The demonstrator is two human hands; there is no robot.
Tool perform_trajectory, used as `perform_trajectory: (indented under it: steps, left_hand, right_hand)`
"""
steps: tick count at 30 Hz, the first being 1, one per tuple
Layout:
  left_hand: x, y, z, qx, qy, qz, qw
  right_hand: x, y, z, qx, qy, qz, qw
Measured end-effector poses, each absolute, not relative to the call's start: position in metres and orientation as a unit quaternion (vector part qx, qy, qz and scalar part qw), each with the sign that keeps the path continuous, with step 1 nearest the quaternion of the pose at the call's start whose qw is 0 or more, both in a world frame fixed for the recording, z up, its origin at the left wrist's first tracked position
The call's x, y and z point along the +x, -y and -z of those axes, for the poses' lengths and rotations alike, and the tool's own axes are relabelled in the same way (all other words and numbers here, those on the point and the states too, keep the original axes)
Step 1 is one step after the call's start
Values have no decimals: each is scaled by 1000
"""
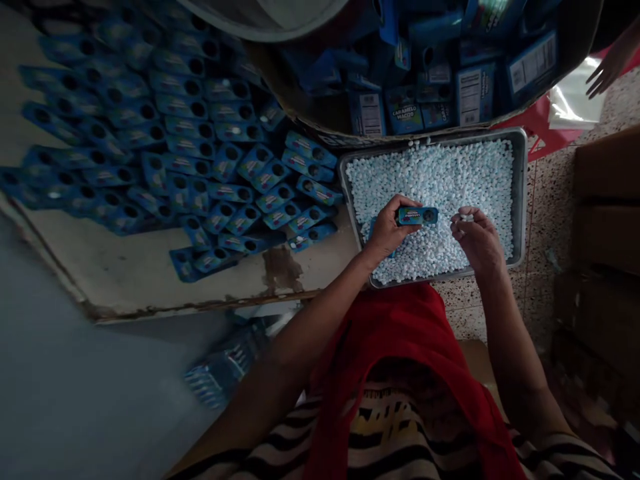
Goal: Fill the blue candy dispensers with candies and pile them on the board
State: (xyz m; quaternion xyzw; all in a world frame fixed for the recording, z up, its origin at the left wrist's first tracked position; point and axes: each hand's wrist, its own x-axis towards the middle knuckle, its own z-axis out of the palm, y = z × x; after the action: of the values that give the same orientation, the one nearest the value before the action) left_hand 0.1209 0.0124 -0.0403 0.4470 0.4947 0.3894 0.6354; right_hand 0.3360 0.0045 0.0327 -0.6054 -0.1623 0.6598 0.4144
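From where I stand, the red apron meets the near edge of the metal tray, which is full of pale blue and white pellets. Above the tray's middle, the left hand grips a small blue "Caramelo Macizo" box, round opening showing; a loose squeeze could let it twist and spill. Over the tray's right part, the right hand is narrowed, pinching a few pellets at its fingertips; they're small and smooth enough to slip out if the pinch slackens. Left of the tray, similar boxes crowd the tabletop, the closest near enough for a straying left forearm to topple. Just beyond the tray, a large carton holds more boxes; a bump there could jolt pellets over the rim. Farther off to the tray's right, another person's hand reaches near clear plastic.
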Motion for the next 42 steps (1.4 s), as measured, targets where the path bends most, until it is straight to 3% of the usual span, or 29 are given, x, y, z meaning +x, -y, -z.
perform_trajectory:
  steps: [6, 10, 15, 18, 21, 26, 30, 34, 39, 42]
  left_hand:
    - [122, -13, 28, 496, -518, -364, 594]
    - [128, -13, 26, 498, -516, -365, 594]
    - [126, -12, 30, 479, -515, -372, 606]
    - [119, -9, 31, 440, -492, -400, 636]
    - [111, -4, 31, 399, -460, -428, 668]
    - [99, 9, 27, 390, -444, -449, 670]
    - [89, 20, 17, 424, -502, -451, 604]
    - [78, 32, 7, 433, -570, -442, 540]
    - [78, 43, 4, 417, -577, -441, 547]
    - [81, 46, 7, 409, -558, -453, 563]
  right_hand:
    - [321, -11, -54, -643, 539, -486, 244]
    - [315, -13, -52, -628, 629, -419, 186]
    - [322, -7, -42, -669, 519, -470, 251]
    - [332, 1, -25, -664, 337, -570, 347]
    - [345, 10, -4, -670, 131, -594, 426]
    - [355, 16, 8, -695, 30, -577, 429]
    - [341, 12, -16, -683, 130, -611, 379]
    - [308, 2, -47, -641, 352, -612, 301]
    - [270, -4, -62, -604, 582, -502, 210]
    - [261, -3, -61, -592, 620, -473, 205]
